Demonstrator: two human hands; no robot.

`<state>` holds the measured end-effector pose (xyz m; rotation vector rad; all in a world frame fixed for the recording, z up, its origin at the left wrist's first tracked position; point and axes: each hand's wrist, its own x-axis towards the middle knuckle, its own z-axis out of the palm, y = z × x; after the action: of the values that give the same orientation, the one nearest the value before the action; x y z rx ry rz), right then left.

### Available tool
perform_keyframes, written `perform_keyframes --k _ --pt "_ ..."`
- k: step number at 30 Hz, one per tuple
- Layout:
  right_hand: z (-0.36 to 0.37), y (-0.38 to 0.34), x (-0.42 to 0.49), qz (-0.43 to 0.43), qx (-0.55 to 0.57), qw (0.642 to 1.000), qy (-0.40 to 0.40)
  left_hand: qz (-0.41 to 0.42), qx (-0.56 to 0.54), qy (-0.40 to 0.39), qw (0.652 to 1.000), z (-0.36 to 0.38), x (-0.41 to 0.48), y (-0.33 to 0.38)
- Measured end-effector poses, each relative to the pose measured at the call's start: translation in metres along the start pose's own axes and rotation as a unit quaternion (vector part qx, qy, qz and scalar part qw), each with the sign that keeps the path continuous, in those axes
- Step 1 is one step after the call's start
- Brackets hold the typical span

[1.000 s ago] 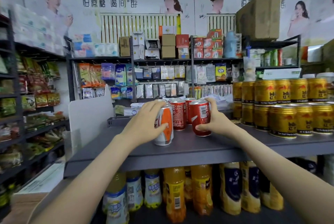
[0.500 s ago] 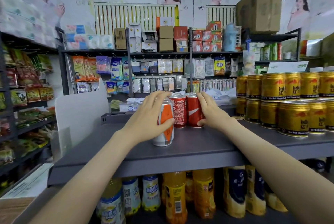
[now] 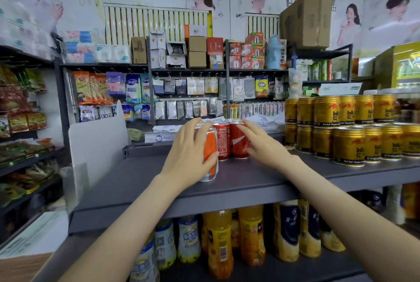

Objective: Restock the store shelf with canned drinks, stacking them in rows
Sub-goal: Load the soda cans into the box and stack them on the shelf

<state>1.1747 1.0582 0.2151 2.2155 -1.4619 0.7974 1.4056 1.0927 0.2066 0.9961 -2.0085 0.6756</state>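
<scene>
Glossy metal cans [image 3: 238, 143] on matt grey metal shelf [image 3: 250, 181].

Only the arms were in shot tbh: left hand [image 3: 188, 156] and right hand [image 3: 266, 147] both bare, forearms [image 3: 127, 225] uncovered right down to the frame edge at roughly 7 and 5 o'clock.

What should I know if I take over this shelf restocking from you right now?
Left hand grips the orange can, upright on the grey shelf.
Right hand lies with straight fingers against the right red can; the left red can stands beside it.
Gold cans stand stacked two high at right.
Done: a few red cans placed.
Left: set the orange can in line, then fill more rows.
</scene>
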Motion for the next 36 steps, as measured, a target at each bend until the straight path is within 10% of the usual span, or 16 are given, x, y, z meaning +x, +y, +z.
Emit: perform_keyframes --k 12,20,36 --pt "-0.029 -0.122 -0.172 -0.054 0.151 0.976 0.149 -0.032 -0.115 0.067 0.991 -0.061 -0.153 0.093" --pt "0.049 -0.206 -0.292 -0.089 0.305 0.944 -0.089 -0.229 -0.087 -0.094 0.965 -0.101 -0.354 0.142" --pt "0.166 -0.434 -0.412 -0.181 0.345 0.83 -0.398 -0.565 0.071 -0.288 0.77 -0.252 -0.659 0.053"
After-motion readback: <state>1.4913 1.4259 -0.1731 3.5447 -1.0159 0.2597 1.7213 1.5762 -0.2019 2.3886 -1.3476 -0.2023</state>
